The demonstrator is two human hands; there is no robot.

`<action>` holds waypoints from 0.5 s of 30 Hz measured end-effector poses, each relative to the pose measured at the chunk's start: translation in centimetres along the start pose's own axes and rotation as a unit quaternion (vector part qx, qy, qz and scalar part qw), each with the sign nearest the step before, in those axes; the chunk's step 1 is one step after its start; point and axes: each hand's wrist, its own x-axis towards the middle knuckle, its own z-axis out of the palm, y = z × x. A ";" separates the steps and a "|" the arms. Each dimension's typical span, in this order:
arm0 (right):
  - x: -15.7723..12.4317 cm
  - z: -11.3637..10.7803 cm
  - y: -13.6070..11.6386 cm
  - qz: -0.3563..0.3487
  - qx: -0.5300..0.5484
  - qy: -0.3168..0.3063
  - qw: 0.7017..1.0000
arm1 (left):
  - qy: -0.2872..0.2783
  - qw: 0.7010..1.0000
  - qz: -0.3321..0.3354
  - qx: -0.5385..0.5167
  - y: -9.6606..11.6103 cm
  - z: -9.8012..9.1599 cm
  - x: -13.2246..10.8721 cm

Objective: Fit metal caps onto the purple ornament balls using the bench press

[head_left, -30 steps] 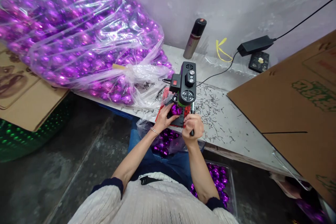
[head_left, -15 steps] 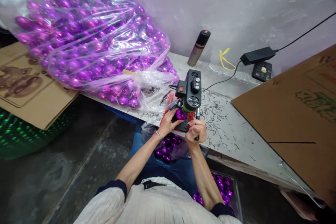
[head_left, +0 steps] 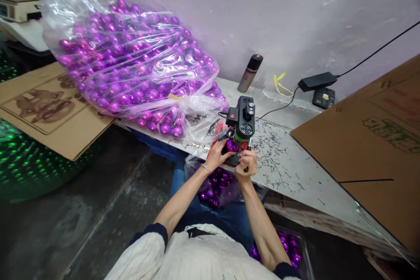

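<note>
A small black machine (head_left: 245, 116) with a round vent and a red switch stands near the table's front edge. Under its head is a shiny purple ball (head_left: 231, 145), which my left hand (head_left: 218, 155) holds between thumb and fingers from the left. My right hand (head_left: 246, 162) is wrapped round the machine's lever (head_left: 250, 143) on the right side. More purple balls (head_left: 215, 183) lie in a clear bag on my lap, below the hands.
A large clear bag of purple balls (head_left: 131, 65) fills the table's left. Behind the machine stand a spray can (head_left: 250, 73) and a black power adapter (head_left: 317, 81). Black bits (head_left: 278, 153) litter the table. Cardboard boxes (head_left: 370, 140) rise at right; green balls (head_left: 39, 162) lie left.
The view has shifted, so the table and bag appear farther right and slightly lower. Both hands keep their places at the ball and lever.
</note>
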 end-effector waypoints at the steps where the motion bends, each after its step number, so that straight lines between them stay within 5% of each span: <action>1: 0.2 -0.1 -0.1 -0.004 0.000 -0.004 1.000 | 0.000 1.000 0.001 0.003 0.0 0.0 0.1; 8: 6.4 -0.7 -3.2 0.130 -0.017 0.001 0.991 | 0.008 1.000 0.006 0.001 0.3 0.0 -0.2; 11: 8.3 -0.9 -4.1 0.154 -0.022 -0.023 0.988 | 0.010 1.000 0.028 0.012 1.1 -0.6 -2.9; 15: 7.2 -1.0 -3.8 0.115 -0.021 -0.026 0.993 | -0.044 0.996 0.051 0.057 1.9 -2.4 -6.4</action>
